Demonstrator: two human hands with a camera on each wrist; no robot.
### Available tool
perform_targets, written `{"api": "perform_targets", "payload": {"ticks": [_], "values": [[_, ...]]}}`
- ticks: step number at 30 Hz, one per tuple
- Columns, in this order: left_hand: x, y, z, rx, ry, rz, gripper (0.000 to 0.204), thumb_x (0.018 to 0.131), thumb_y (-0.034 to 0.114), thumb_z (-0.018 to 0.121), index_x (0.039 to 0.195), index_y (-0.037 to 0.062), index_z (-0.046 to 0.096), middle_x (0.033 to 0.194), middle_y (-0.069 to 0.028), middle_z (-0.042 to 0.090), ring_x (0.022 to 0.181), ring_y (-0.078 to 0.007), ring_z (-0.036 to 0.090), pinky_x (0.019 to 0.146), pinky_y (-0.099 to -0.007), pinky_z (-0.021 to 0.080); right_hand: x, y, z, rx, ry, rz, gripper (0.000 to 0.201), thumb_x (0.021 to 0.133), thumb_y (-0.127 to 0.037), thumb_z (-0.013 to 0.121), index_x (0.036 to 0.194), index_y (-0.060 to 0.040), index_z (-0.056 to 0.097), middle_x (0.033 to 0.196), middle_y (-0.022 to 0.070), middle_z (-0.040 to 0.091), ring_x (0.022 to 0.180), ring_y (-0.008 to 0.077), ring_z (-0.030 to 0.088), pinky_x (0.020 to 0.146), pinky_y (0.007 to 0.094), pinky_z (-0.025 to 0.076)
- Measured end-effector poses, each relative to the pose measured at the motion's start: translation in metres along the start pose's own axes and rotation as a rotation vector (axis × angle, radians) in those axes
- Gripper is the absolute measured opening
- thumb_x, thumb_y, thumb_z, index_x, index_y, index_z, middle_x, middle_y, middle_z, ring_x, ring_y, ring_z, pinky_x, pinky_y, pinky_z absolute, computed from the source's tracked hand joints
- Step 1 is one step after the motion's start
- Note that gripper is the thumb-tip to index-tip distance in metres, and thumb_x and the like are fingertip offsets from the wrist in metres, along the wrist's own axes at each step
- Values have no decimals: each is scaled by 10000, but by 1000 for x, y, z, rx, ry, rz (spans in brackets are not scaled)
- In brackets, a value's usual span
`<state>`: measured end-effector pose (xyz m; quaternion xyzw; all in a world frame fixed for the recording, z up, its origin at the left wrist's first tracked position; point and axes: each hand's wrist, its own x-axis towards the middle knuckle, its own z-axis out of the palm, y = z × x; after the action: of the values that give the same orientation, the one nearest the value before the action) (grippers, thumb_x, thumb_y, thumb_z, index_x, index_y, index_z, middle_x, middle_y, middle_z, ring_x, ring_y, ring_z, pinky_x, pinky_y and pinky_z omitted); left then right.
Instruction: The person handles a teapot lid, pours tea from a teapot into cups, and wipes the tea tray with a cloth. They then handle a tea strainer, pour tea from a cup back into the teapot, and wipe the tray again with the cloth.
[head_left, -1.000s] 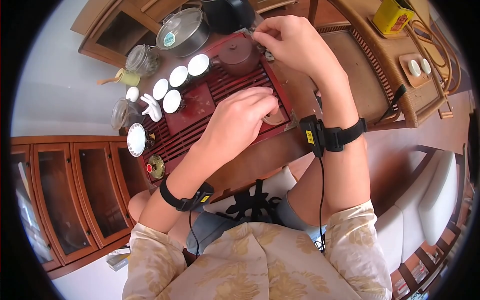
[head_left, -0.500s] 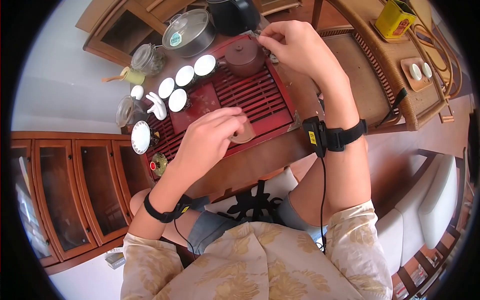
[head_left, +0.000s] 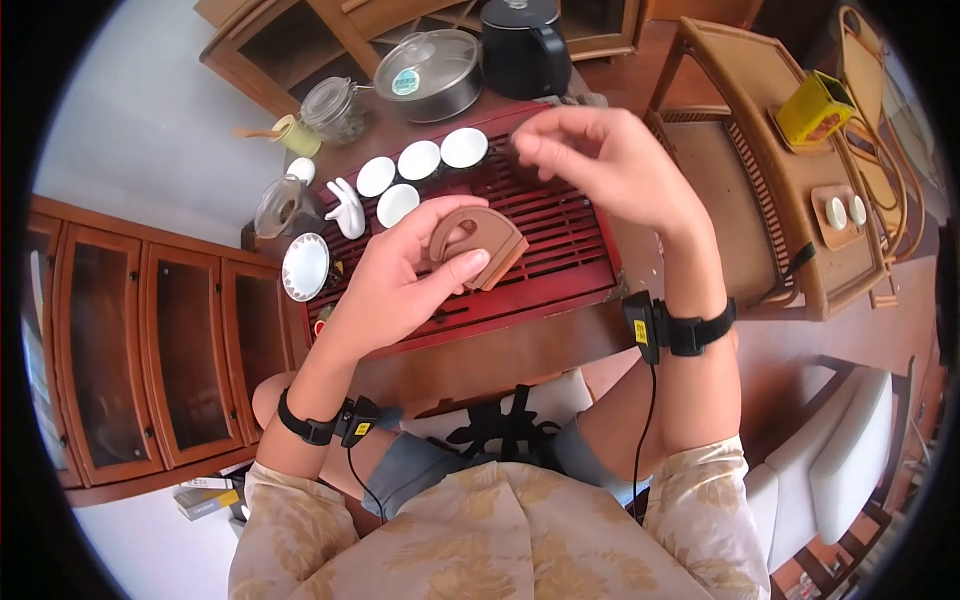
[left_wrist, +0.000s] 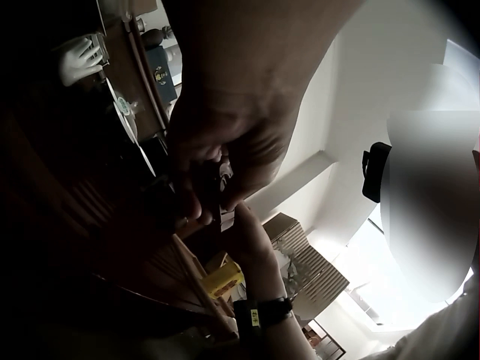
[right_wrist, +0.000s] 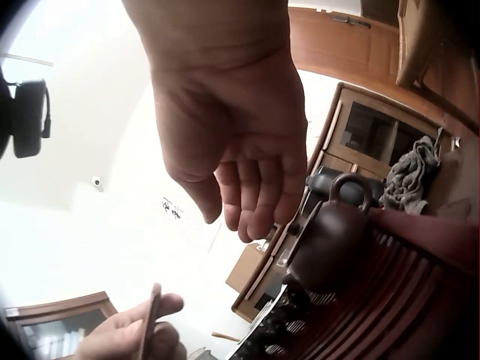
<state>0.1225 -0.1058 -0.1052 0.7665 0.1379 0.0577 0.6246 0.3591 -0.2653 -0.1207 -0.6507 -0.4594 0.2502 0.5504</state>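
Note:
In the head view my left hand (head_left: 395,285) grips a brown, flat D-shaped piece (head_left: 478,240) with a curved cutout and a straight lower edge, thumb lying on its face. It is raised over the front of the red slatted tea tray (head_left: 560,235). My right hand (head_left: 620,165) hovers over the tray's right side with loosely bent fingers and nothing in them. In the right wrist view its palm is bare, and a dark clay teapot (right_wrist: 326,244) sits on the tray beyond. From the head the teapot is mostly hidden behind that hand. The left wrist view is dark.
White-lined cups (head_left: 420,160) and a white hand figurine (head_left: 345,208) stand on the tray's left half. Behind are a glass-lidded pot (head_left: 430,80), a black kettle (head_left: 522,50) and a glass jar (head_left: 335,110). A rattan cart (head_left: 715,190) stands at right.
My left hand has drawn back leftward with the brown piece and turned it face up. My right hand's fingertips, close together earlier near the teapot, have spread apart.

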Motion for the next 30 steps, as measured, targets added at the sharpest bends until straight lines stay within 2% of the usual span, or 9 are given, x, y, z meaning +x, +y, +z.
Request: {"api": "perform_targets", "payload": {"ticks": [5, 8, 9, 13, 16, 20, 25, 26, 30], "values": [[2, 4, -10, 54, -10, -40, 735, 1049, 85, 790, 1671, 91, 400, 1115, -91, 771, 854, -119, 727, 752, -286, 590, 0, -5, 32, 264, -265, 39, 309, 1089, -155, 790, 1343, 19, 754, 1193, 75, 823, 1090, 123, 752, 978, 305, 616], [10, -12, -18, 228, 46, 241, 730, 1027, 60, 799, 1650, 84, 420, 1043, -87, 776, 795, -104, 699, 711, -280, 561, -1, -7, 47, 328, -310, 42, 320, 1066, -112, 808, 1349, 26, 749, 1197, 83, 820, 1083, 128, 755, 965, 309, 619], [6, -4, -24, 250, 20, 131, 790, 1012, -6, 804, 1686, 82, 400, 1111, -54, 782, 882, -42, 667, 742, -220, 519, -1, -10, 50, 359, -323, 63, 327, 1058, -99, 813, 1351, 29, 747, 1197, 85, 820, 1080, 128, 756, 960, 310, 619], [2, 5, -37, 226, 92, 213, 725, 1004, 11, 817, 1647, 86, 490, 1010, 17, 745, 813, 0, 592, 675, -197, 432, 0, -19, 55, 215, -268, 133, 343, 1046, -74, 818, 1365, 31, 749, 1212, 64, 818, 1076, 118, 750, 960, 310, 615], [-3, 10, -53, 285, 125, 291, 673, 1003, 18, 815, 1613, 81, 538, 963, 45, 726, 761, 10, 566, 652, -191, 417, -3, -8, 66, 233, -177, 75, 322, 1031, -126, 844, 1303, 35, 778, 1083, 26, 810, 906, 71, 705, 803, 261, 590], [-8, 9, -61, 237, 136, 360, 642, 988, 11, 818, 1579, 91, 580, 943, 54, 725, 717, 5, 552, 626, -194, 402, -7, -20, 73, 359, -182, 130, 273, 1043, -76, 828, 1295, 19, 783, 1114, 35, 816, 1013, 96, 746, 913, 282, 615], [-6, 7, -70, 364, 116, 504, 519, 996, 39, 820, 1485, 87, 654, 913, 8, 743, 628, -22, 550, 565, -252, 436, -8, -21, 76, 329, -145, 100, 306, 1043, -52, 822, 1335, 23, 771, 1191, 46, 810, 1091, 121, 738, 994, 310, 606], [-5, 16, -72, 390, 120, 513, 411, 970, 86, 789, 1364, 36, 681, 843, -108, 775, 682, -246, 734, 630, -375, 539, -7, -17, 73, 288, -165, 70, 307, 1042, -44, 820, 1337, 27, 769, 1213, 47, 800, 1117, 122, 726, 1012, 311, 599], [-5, 4, -86, 371, 126, 563, 320, 1047, 133, 745, 1347, 26, 704, 880, -101, 784, 702, -207, 740, 617, -325, 529, -7, -12, 69, 271, -178, 96, 302, 1047, -24, 805, 1340, 39, 765, 1200, 34, 780, 1111, 121, 720, 1019, 308, 596]]}}
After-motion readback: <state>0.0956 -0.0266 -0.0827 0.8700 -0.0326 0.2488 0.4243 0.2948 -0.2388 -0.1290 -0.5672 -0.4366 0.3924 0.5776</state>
